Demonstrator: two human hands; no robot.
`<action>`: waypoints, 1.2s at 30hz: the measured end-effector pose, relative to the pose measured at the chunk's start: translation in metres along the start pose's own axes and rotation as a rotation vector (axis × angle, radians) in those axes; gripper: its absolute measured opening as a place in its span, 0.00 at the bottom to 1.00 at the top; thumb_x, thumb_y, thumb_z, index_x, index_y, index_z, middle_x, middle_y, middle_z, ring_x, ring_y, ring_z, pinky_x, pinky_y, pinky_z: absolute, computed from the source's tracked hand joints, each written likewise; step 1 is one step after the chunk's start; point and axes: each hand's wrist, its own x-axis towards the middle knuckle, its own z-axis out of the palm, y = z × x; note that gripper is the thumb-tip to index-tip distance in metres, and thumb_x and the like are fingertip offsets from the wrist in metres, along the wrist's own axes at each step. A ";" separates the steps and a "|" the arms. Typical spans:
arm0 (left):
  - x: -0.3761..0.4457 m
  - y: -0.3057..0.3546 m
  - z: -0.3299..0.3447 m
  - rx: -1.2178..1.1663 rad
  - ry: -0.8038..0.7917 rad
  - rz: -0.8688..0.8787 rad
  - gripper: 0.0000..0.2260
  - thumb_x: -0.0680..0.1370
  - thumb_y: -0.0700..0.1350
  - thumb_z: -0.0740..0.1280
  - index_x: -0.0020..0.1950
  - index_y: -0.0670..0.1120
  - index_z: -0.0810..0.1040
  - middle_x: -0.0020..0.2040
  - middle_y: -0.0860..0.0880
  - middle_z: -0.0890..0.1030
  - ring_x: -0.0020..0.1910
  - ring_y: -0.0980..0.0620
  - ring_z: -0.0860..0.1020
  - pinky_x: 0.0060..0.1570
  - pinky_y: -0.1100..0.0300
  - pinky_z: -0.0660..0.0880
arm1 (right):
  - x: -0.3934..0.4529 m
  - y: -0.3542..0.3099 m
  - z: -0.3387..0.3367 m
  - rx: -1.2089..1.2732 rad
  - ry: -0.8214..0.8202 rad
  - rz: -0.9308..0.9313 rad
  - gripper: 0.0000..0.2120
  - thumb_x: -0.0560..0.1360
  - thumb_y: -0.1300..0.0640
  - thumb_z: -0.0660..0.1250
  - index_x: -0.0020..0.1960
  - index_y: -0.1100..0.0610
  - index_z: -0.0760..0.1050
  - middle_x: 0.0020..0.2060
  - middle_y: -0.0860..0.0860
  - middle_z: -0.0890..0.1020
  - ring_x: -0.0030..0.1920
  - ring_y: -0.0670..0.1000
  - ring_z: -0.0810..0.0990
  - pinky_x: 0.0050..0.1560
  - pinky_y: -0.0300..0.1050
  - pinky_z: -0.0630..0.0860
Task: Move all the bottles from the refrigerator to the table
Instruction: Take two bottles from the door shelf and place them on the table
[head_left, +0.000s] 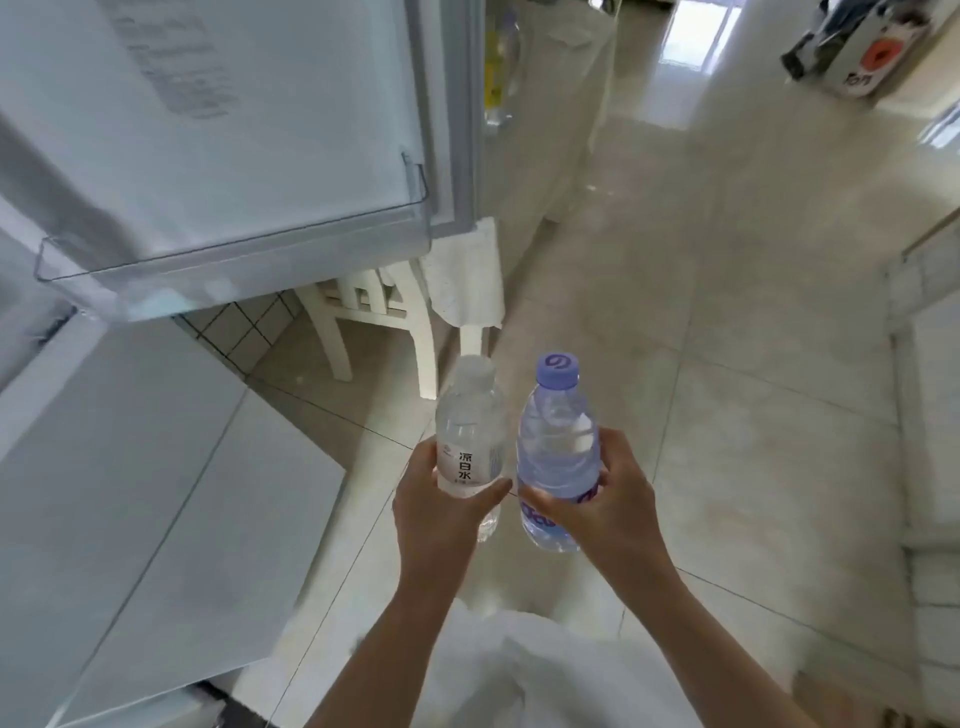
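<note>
Two bottles sit low in the centre of the frame, upright and almost touching, one in each hand. The clear bottle (470, 441), with a white cap and printed characters on its label, is wrapped by the left hand (441, 512), thumb across the front and fingers behind. The blue bottle (558, 457), with a lilac cap, is gripped the same way by the right hand (608, 499). Both look full of water and both caps are on.

Both bottles are out of the fridge, so this pair seems to be in mid-carry; setting them down is still to do. No worktop shows clearly, so where they go cannot be told.

At upper left the fridge door (218, 119) stands open, and its clear door shelf (234, 270) looks empty. The fridge interior is out of view, so whether more bottles remain cannot be told. Behind the door's edge stand a white chair (384, 317) and a pale tiled floor (727, 338).
</note>
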 end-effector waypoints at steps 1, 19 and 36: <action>0.000 0.002 0.018 0.010 -0.030 -0.014 0.24 0.60 0.41 0.82 0.49 0.56 0.76 0.41 0.62 0.82 0.41 0.63 0.81 0.41 0.64 0.78 | 0.006 0.011 -0.016 -0.006 0.018 0.040 0.34 0.56 0.51 0.83 0.58 0.51 0.71 0.47 0.44 0.82 0.46 0.45 0.81 0.48 0.38 0.78; 0.167 0.070 0.194 0.190 -0.163 -0.008 0.25 0.61 0.44 0.82 0.53 0.51 0.76 0.43 0.61 0.80 0.45 0.58 0.80 0.46 0.56 0.79 | 0.219 0.051 -0.102 0.125 0.145 0.355 0.31 0.59 0.55 0.82 0.55 0.47 0.69 0.45 0.40 0.80 0.46 0.41 0.80 0.43 0.33 0.75; 0.365 0.166 0.324 0.075 -0.068 -0.063 0.22 0.57 0.50 0.79 0.47 0.50 0.77 0.41 0.53 0.83 0.43 0.50 0.82 0.46 0.46 0.80 | 0.466 0.029 -0.164 0.152 0.109 0.355 0.30 0.59 0.56 0.81 0.55 0.47 0.70 0.46 0.42 0.80 0.45 0.42 0.81 0.44 0.37 0.75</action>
